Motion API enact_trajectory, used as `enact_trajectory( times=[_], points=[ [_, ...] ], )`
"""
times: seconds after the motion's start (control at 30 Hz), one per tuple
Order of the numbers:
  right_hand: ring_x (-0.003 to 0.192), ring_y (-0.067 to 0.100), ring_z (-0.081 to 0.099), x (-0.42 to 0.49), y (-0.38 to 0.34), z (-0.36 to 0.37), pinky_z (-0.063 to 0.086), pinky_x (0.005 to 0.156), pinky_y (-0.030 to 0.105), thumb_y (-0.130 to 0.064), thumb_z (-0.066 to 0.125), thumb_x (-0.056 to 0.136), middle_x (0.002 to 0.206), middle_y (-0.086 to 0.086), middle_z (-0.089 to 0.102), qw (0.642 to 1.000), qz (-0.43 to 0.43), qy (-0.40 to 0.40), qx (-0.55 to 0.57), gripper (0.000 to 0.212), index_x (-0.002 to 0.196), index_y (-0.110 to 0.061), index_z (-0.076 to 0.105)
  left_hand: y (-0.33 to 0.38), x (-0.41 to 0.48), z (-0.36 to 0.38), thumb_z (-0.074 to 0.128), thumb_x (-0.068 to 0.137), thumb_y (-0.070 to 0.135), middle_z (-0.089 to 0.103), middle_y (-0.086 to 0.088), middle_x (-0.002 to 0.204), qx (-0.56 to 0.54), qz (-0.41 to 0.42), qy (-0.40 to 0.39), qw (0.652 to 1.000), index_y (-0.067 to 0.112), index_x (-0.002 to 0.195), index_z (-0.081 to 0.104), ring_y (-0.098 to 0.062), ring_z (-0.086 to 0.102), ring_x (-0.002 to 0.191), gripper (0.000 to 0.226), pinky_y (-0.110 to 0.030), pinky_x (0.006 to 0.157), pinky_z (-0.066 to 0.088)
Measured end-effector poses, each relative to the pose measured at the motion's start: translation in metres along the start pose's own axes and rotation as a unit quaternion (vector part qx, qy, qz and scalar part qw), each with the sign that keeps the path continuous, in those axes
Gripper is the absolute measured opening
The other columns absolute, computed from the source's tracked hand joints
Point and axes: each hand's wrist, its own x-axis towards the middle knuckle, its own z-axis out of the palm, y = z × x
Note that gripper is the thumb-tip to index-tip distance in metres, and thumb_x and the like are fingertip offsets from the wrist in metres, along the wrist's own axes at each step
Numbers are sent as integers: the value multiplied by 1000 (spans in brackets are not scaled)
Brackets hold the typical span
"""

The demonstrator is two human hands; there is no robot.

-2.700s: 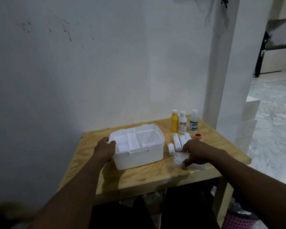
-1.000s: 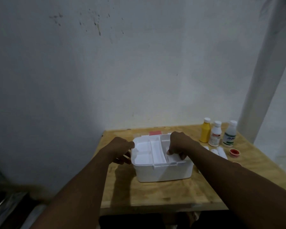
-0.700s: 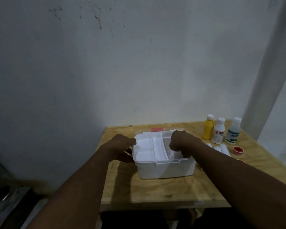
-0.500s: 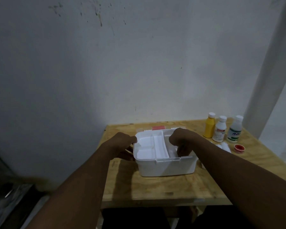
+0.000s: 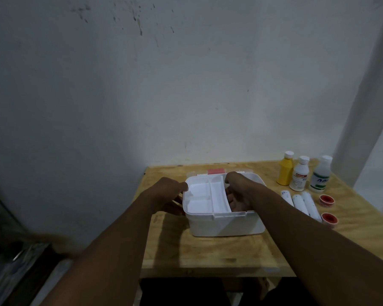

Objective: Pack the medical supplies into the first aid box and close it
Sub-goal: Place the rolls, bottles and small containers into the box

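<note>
Hands (image 5: 237, 193) grip smooth white plastic first aid box (image 5: 226, 224).

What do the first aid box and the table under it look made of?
First aid box: most likely moulded white plastic, smooth and slightly glossy, with a thin rim and moulded dividers. Table: unpainted plywood by its look, pale yellow with visible grain and a matte surface; its edge is too dim to confirm layers.

First aid box (image 5: 226, 226): plain white, inner tray (image 5: 206, 198) white too. Red patch (image 5: 216, 171) at its back edge. Table (image 5: 208, 255): light yellowish wood, visible grain. Bottles: one yellow (image 5: 285, 174) with white cap, one white (image 5: 299, 178) with red-banded label, one whitish (image 5: 320, 180) with green label. Rolls (image 5: 301, 203) white. Two red tape spools (image 5: 328, 218). Wall (image 5: 186, 85) off-white, dark specks up top.
</note>
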Motion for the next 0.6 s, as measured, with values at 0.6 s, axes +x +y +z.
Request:
enact_trajectory(
  times=[0.6],
  points=[
    [47,25,65,-17,-1,-12,55,46,30,-3,30,88,58,13,64,997,-25,-55,-48,33,80,0,62,-7,5,4,60,97,28,71,-20,99,-7,7,27,1000,1,108,66,-34,76,74,30,-34,57,62]
  ],
)
